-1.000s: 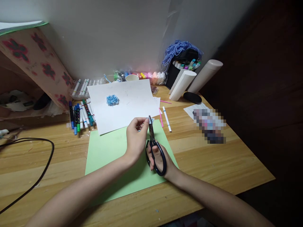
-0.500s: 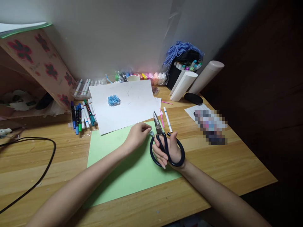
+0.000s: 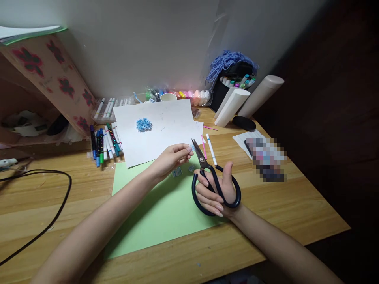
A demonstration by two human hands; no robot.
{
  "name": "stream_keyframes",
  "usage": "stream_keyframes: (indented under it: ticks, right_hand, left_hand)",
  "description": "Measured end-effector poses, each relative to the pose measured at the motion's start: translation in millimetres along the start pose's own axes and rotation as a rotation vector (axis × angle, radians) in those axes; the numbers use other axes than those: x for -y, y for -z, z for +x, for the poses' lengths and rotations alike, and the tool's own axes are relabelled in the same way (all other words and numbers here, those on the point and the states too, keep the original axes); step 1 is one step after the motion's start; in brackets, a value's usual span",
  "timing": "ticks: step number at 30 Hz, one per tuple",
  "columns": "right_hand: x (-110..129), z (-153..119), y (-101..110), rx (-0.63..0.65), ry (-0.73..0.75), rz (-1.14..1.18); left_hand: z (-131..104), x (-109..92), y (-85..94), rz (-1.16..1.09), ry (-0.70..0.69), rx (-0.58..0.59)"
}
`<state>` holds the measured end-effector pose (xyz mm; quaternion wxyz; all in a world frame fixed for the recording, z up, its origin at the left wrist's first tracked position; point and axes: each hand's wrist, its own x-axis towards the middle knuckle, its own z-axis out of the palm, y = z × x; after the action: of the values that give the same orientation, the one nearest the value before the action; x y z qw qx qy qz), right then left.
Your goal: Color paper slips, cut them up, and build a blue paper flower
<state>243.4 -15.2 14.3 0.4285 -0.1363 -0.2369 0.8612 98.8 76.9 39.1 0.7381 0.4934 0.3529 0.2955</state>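
My left hand (image 3: 174, 158) is closed in a pinch on a small light-blue scrap (image 3: 193, 148), which is mostly hidden by the fingertips. My right hand (image 3: 228, 190) has its fingers through the black handles of a pair of scissors (image 3: 202, 160). The blades point away from me, nearly closed, with their tips beside the scrap. Below both hands lies a green sheet (image 3: 154, 221), with a few small greyish-blue clippings (image 3: 177, 172) visible near the left hand. Farther back, a heap of blue shreds (image 3: 144, 125) rests on a white sheet (image 3: 168, 130).
Markers (image 3: 106, 144) lie to the left of the white sheet, and a single white marker (image 3: 211, 150) lies right of the scissors. White bottles (image 3: 232, 107) and a black pen holder (image 3: 217, 94) stand at the back right. A black cable (image 3: 70, 185) curves across the left.
My left hand has lifted slightly away from me with the scrap. The right hand has shifted right and turned, and the scissor blades look more closed. Clippings on the green sheet are now exposed.
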Motion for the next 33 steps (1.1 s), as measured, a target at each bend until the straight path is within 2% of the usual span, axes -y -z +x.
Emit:
stream_keyframes:
  ticks: [2, 5, 7, 10, 14, 17, 23, 25, 29, 31, 33]
  right_hand:
    - [3.2, 0.1, -2.8, -0.073, 0.004, -0.069]
    - [8.8, -0.1, -4.1, -0.142, 0.024, -0.137]
    - [11.9, -0.3, -3.2, -0.168, 0.034, -0.150]
    - [14.8, -0.5, -1.4, -0.195, 0.038, -0.163]
    - [15.8, -0.5, -1.4, -0.197, 0.051, -0.169]
    - [15.9, -0.7, -2.4, -0.210, 0.048, -0.182]
    - [15.2, -0.1, -1.7, -0.214, 0.063, -0.270]
    - [15.0, 2.0, 1.9, -0.329, 0.159, -0.425]
    - [15.8, 5.6, 11.4, -0.754, 0.502, -0.938]
    - [15.9, 5.5, 13.7, -0.799, 0.543, -1.064]
    - [15.0, 4.6, 13.5, -0.746, 0.500, -1.117]
  left_hand:
    - [3.6, 4.1, 6.1, 0.210, -0.022, -0.026]
    - [7.5, 10.7, 14.6, 0.706, -0.072, -0.054]
    - [6.4, 11.7, 17.8, 0.945, -0.107, -0.076]
    - [-0.8, 5.5, 18.9, 1.169, -0.094, -0.144]
    - [-11.3, -5.9, 17.2, 1.378, 0.049, -0.118]
    - [-13.9, -6.7, 15.6, 1.402, 0.118, -0.124]
    - [-15.8, -8.1, 15.1, 1.364, 0.089, -0.089]
    - [-18.5, -13.8, 14.2, 1.287, 0.051, -0.015]
    - [-25.0, -23.8, 9.1, 0.943, -0.026, 0.199]
    - [-27.5, -25.2, 6.1, 0.837, -0.051, 0.249]
    - [-29.4, -25.0, 3.9, 0.829, -0.080, 0.271]
